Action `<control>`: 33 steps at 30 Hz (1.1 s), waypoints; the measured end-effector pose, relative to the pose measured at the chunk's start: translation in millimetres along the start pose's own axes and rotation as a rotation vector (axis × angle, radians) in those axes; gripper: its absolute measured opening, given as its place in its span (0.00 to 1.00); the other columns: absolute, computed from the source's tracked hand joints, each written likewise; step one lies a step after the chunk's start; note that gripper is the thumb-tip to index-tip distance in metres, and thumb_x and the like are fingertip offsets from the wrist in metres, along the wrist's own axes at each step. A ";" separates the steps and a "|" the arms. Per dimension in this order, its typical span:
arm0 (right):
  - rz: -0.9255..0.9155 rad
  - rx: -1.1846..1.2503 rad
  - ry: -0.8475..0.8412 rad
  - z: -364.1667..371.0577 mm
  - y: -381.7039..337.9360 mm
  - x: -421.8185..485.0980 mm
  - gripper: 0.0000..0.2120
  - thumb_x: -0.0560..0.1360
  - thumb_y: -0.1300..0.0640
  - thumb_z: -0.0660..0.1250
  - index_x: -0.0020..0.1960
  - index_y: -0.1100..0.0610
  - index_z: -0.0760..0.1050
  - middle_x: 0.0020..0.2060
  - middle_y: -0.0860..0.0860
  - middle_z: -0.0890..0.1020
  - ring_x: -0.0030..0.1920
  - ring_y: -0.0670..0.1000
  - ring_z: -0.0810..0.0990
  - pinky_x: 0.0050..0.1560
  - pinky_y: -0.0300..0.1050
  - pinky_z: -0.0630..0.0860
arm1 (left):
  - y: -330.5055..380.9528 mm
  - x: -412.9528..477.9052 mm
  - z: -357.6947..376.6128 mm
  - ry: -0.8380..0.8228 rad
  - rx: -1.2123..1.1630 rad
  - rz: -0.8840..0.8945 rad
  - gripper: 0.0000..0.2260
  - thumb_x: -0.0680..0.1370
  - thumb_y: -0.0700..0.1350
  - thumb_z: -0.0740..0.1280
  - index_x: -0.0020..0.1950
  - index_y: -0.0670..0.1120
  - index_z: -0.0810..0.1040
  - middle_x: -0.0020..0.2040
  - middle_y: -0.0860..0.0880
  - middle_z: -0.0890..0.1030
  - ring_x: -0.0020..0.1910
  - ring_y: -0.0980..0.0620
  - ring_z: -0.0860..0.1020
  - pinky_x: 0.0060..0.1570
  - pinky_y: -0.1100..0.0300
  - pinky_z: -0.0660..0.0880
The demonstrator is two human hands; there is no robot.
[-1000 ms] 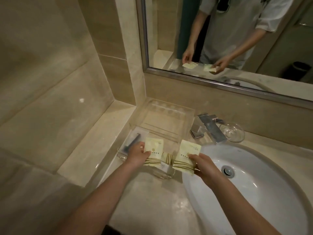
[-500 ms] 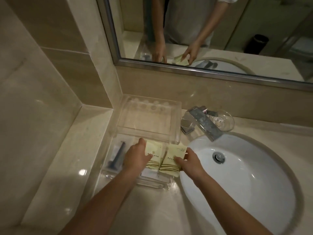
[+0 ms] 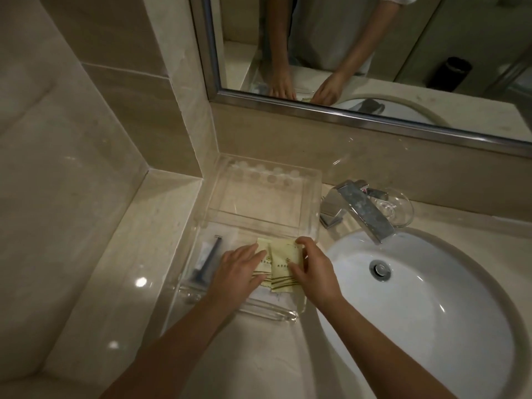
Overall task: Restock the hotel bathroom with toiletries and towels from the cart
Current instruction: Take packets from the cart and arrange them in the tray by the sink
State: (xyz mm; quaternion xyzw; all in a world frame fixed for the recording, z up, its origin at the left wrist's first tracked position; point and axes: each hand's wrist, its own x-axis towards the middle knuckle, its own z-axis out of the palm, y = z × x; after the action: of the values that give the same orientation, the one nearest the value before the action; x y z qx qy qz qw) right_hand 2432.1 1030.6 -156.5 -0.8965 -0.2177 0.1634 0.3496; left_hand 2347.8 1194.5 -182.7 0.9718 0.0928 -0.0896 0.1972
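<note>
A clear acrylic amenity tray stands on the counter in the corner left of the sink. Two pale yellow toiletry packets with striped lower ends lie side by side in its front compartment. My left hand lies flat over the left packet, fingers fairly straight. My right hand pinches the right packet, thumb on its face and fingers curled over its top right corner. A wrapped blue razor lies in the tray's left slot.
The white basin with its drain sits right of the tray. A chrome faucet and a clear glass dish stand behind the basin. A mirror hangs above, and tiled walls close in on the left.
Both hands have lowered the two packets into the tray's front compartment and brought them together. The packets now lie nearly flat. The camera has tilted down and closer.
</note>
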 end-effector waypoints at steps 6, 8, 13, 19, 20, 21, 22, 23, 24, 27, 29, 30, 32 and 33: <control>-0.077 -0.620 0.208 9.5 6.3 4.7 0.19 0.55 0.53 0.80 0.42 0.54 0.77 0.29 0.49 0.80 0.34 0.55 0.77 0.33 0.45 0.71 | 0.1 -1.2 5.6 0.049 0.009 0.014 0.24 0.76 0.55 0.60 0.71 0.50 0.68 0.72 0.48 0.68 0.71 0.47 0.65 0.67 0.52 0.60; -0.043 -0.655 0.225 10.1 4.5 5.0 0.20 0.52 0.53 0.81 0.39 0.55 0.77 0.26 0.50 0.79 0.32 0.55 0.77 0.31 0.44 0.71 | 1.2 -1.6 4.6 0.061 0.017 0.013 0.24 0.76 0.56 0.59 0.71 0.50 0.68 0.72 0.47 0.68 0.71 0.47 0.65 0.67 0.52 0.60; -0.033 -0.728 0.234 14.4 0.9 5.4 0.23 0.48 0.52 0.83 0.38 0.57 0.79 0.31 0.53 0.78 0.32 0.55 0.76 0.29 0.44 0.72 | 4.2 -1.5 2.8 0.013 0.010 -0.024 0.24 0.79 0.55 0.58 0.74 0.53 0.60 0.76 0.51 0.59 0.75 0.53 0.56 0.69 0.57 0.53; -0.059 -0.787 0.197 21.7 11.0 -0.2 0.16 0.59 0.50 0.79 0.41 0.56 0.79 0.37 0.54 0.77 0.36 0.56 0.76 0.33 0.48 0.73 | 5.8 -7.4 -4.0 -0.024 -0.019 -0.061 0.23 0.80 0.53 0.58 0.75 0.53 0.59 0.77 0.52 0.56 0.75 0.54 0.53 0.71 0.56 0.51; -0.057 -0.786 0.174 22.4 11.8 -1.0 0.15 0.63 0.50 0.77 0.44 0.57 0.78 0.40 0.55 0.77 0.39 0.56 0.76 0.36 0.50 0.73 | 6.8 -9.1 -5.3 -0.025 -0.022 -0.073 0.23 0.80 0.53 0.57 0.75 0.53 0.58 0.77 0.52 0.55 0.75 0.54 0.53 0.71 0.55 0.50; -0.049 -0.774 0.163 22.6 12.1 -2.5 0.13 0.67 0.50 0.74 0.46 0.57 0.78 0.43 0.55 0.77 0.41 0.56 0.76 0.39 0.50 0.73 | 8.1 -11.6 -6.5 -0.023 -0.027 -0.084 0.23 0.80 0.53 0.57 0.75 0.53 0.58 0.77 0.53 0.55 0.76 0.54 0.52 0.72 0.55 0.50; -0.050 -0.757 0.174 22.4 12.9 -4.4 0.13 0.68 0.50 0.73 0.47 0.56 0.77 0.43 0.55 0.77 0.41 0.56 0.75 0.38 0.50 0.73 | 9.8 -14.4 -7.6 -0.018 -0.036 -0.096 0.24 0.80 0.53 0.57 0.75 0.53 0.57 0.77 0.53 0.54 0.76 0.54 0.52 0.72 0.55 0.50; -0.057 -0.729 0.205 21.7 13.4 -7.7 0.13 0.67 0.50 0.74 0.46 0.56 0.77 0.42 0.54 0.77 0.39 0.55 0.76 0.36 0.49 0.73 | 11.7 -17.7 -8.6 -0.008 -0.055 -0.107 0.24 0.80 0.53 0.57 0.75 0.53 0.57 0.77 0.53 0.54 0.76 0.54 0.52 0.72 0.55 0.50; -0.075 -0.696 0.243 21.5 14.1 -11.4 0.13 0.66 0.51 0.74 0.46 0.56 0.77 0.41 0.54 0.77 0.38 0.55 0.76 0.34 0.48 0.74 | 13.2 -21.9 -9.2 0.010 -0.084 -0.109 0.24 0.80 0.52 0.58 0.75 0.53 0.58 0.77 0.53 0.55 0.76 0.54 0.53 0.72 0.55 0.50; -0.198 -0.604 0.325 19.2 18.9 -27.4 0.09 0.71 0.52 0.67 0.48 0.55 0.78 0.44 0.53 0.79 0.39 0.55 0.78 0.36 0.48 0.75 | 14.5 -37.9 -7.5 0.130 -0.271 -0.133 0.22 0.79 0.49 0.61 0.73 0.50 0.64 0.74 0.51 0.63 0.74 0.52 0.59 0.71 0.55 0.55; -0.283 -0.581 0.322 17.2 23.9 -39.8 0.10 0.70 0.52 0.65 0.49 0.54 0.79 0.45 0.52 0.79 0.42 0.55 0.78 0.39 0.47 0.75 | 16.8 -54.8 -7.7 0.262 -0.482 -0.212 0.18 0.77 0.44 0.65 0.67 0.48 0.71 0.69 0.49 0.71 0.68 0.52 0.67 0.67 0.56 0.67; -0.320 -0.564 0.307 16.3 26.6 -45.9 0.09 0.69 0.53 0.69 0.48 0.53 0.79 0.45 0.51 0.79 0.44 0.55 0.78 0.40 0.47 0.76 | 17.4 -64.4 -7.8 0.331 -0.578 -0.266 0.14 0.77 0.42 0.66 0.62 0.48 0.74 0.63 0.50 0.74 0.64 0.52 0.71 0.61 0.62 0.71; -0.379 -0.534 0.268 15.8 31.4 -57.6 0.13 0.65 0.55 0.76 0.47 0.53 0.79 0.45 0.50 0.79 0.46 0.53 0.77 0.42 0.46 0.75 | 18.3 -82.3 -7.8 0.427 -0.749 -0.414 0.08 0.76 0.40 0.67 0.54 0.48 0.76 0.53 0.52 0.78 0.55 0.53 0.76 0.50 0.70 0.71; -0.403 -0.524 0.258 15.8 33.1 -62.4 0.14 0.63 0.55 0.77 0.47 0.53 0.79 0.45 0.49 0.79 0.47 0.52 0.75 0.41 0.46 0.75 | 17.4 -89.6 -6.3 0.439 -0.842 -0.506 0.07 0.75 0.40 0.67 0.51 0.49 0.75 0.50 0.53 0.79 0.52 0.53 0.77 0.48 0.68 0.71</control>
State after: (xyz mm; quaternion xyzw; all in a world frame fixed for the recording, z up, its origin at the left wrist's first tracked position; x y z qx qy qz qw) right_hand 2381.0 986.0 -181.9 -0.9080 -0.3788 -0.0849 0.1574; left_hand 2265.8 1168.3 -151.7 0.7519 0.3911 0.1161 0.5179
